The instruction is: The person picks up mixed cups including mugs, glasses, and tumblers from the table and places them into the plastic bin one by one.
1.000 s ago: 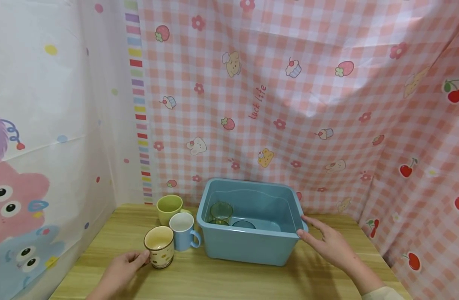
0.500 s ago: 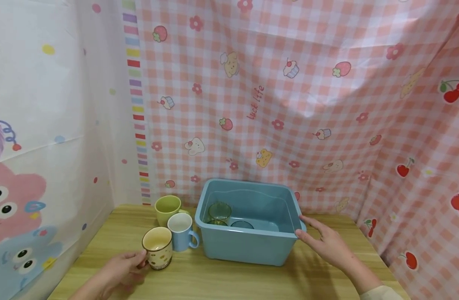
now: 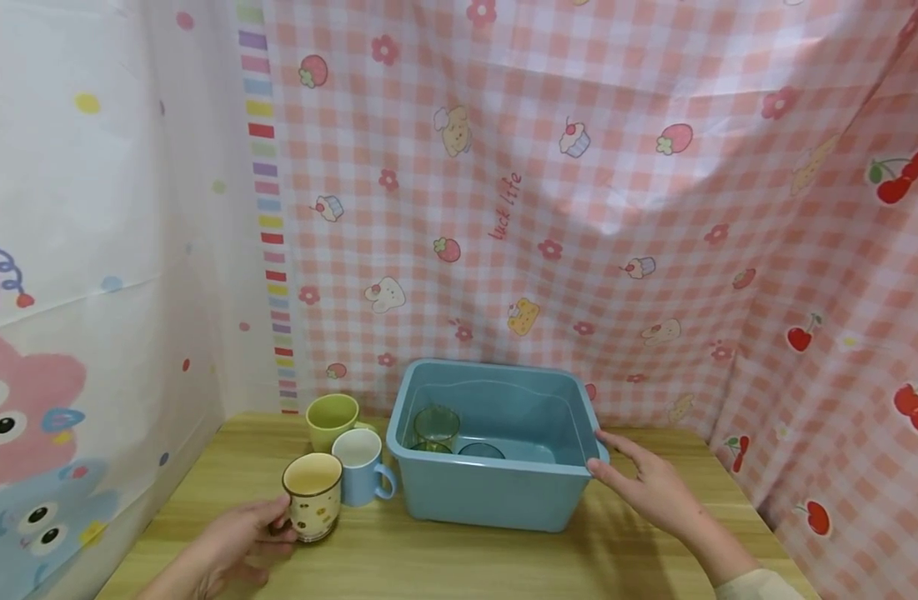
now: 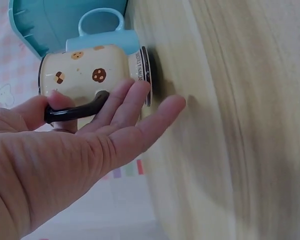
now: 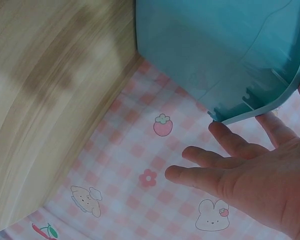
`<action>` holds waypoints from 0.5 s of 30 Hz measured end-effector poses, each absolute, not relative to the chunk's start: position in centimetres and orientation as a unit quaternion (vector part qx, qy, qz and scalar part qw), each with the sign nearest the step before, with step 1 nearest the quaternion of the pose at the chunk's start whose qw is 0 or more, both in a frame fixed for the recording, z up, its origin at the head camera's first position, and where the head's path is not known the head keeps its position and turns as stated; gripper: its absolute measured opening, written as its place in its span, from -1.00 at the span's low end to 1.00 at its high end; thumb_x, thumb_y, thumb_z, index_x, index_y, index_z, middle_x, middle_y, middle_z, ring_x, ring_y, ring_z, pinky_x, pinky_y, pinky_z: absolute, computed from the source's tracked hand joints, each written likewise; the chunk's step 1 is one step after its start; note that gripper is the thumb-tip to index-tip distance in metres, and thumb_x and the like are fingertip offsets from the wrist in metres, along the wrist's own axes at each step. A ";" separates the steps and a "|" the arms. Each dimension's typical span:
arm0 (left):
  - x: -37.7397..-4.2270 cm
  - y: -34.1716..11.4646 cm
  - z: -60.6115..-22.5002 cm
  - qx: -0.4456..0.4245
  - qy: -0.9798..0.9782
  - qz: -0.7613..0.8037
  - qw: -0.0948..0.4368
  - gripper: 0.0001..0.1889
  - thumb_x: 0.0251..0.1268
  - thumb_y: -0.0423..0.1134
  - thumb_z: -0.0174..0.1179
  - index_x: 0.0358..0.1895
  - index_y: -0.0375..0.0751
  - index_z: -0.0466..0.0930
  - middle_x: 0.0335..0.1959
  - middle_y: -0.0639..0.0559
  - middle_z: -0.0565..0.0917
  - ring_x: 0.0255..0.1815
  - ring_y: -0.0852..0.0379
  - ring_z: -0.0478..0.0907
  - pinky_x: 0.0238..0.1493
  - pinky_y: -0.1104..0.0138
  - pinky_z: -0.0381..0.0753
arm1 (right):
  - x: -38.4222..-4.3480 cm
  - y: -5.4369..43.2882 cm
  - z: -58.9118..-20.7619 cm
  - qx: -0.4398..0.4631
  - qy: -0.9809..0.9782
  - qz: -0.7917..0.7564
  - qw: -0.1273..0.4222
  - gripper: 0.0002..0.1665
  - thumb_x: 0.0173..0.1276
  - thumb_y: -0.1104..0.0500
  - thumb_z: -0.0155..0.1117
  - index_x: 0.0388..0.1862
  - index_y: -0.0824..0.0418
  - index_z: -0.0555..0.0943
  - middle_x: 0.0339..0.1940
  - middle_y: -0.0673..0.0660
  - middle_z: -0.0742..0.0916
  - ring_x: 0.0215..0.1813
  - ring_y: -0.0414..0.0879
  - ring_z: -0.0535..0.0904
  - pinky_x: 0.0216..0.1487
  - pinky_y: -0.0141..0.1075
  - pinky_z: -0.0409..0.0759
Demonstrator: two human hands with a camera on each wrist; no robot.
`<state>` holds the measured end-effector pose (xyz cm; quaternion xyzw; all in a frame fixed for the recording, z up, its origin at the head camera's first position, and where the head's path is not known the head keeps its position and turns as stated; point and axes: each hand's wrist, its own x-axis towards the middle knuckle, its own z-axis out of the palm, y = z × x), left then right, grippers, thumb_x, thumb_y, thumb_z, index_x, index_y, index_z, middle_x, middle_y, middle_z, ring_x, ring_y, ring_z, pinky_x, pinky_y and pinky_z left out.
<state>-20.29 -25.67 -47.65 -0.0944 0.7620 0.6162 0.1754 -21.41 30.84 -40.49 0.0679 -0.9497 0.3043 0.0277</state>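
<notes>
My left hand [image 3: 237, 537] pinches the dark handle [image 4: 77, 111] of a cream mug [image 3: 313, 498] with brown cookie prints and a dark rim. Thumb and index finger close on that handle, while the other fingers extend beside the mug. Just behind it stands a light blue mug [image 3: 359, 471] with a white inside, and a green mug [image 3: 331, 425] is farther back. With fairly straight fingers, my right hand [image 3: 649, 490] touches the right rim of a blue plastic tub [image 3: 496, 500]. Inside the tub are a greenish glass [image 3: 438, 427] and a bluish glass [image 3: 483, 450], partly hidden by the front wall.
All of this stands on a wooden table [image 3: 398, 567]. A pink checked cloth [image 3: 639, 200] hangs close behind the tub, and a white printed cloth [image 3: 128, 350] hangs on the left.
The left hand's grip on the cream mug's handle has shifted, its lower fingers now more spread. The mug has barely moved. The right hand stays at the tub rim; the view turns slightly.
</notes>
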 end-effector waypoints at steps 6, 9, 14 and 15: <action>-20.4 -25.6 -46.3 -0.086 0.776 0.606 0.150 -0.53 0.76 0.13 -0.11 -0.13 -0.23 0.52 -0.05 -0.14 0.74 0.11 -0.10 0.73 0.05 -0.45 0.63 | -21.4 30.9 -40.6 0.069 -0.948 0.310 0.031 -0.17 0.59 -0.35 0.19 0.67 -0.01 0.38 0.63 0.36 0.48 0.52 0.49 0.47 0.28 0.36 0.62; -20.3 -25.7 -45.3 -0.077 0.782 0.601 0.146 -0.51 0.76 0.14 -0.12 -0.10 -0.24 0.52 0.00 -0.17 0.76 0.19 -0.17 0.72 0.07 -0.47 0.61 | -21.4 31.0 -40.6 0.067 -0.948 0.309 0.032 -0.17 0.59 -0.35 0.19 0.67 -0.02 0.38 0.63 0.36 0.49 0.51 0.48 0.49 0.27 0.35 0.62; -20.2 -25.7 -43.9 -0.069 0.787 0.596 0.144 -0.51 0.77 0.15 -0.13 -0.10 -0.24 0.50 0.03 -0.15 0.77 0.27 -0.23 0.68 0.09 -0.46 0.60 | -21.5 31.1 -40.8 0.067 -0.948 0.310 0.033 -0.17 0.58 -0.36 0.19 0.67 -0.04 0.38 0.63 0.35 0.49 0.50 0.48 0.50 0.27 0.35 0.63; -20.2 -25.8 -43.6 -0.064 0.788 0.595 0.144 -0.51 0.76 0.16 -0.13 -0.08 -0.24 0.50 0.03 -0.16 0.77 0.28 -0.24 0.67 0.09 -0.45 0.61 | -21.5 31.1 -40.8 0.068 -0.948 0.310 0.034 -0.17 0.58 -0.36 0.19 0.67 -0.04 0.38 0.63 0.34 0.49 0.50 0.48 0.51 0.27 0.35 0.63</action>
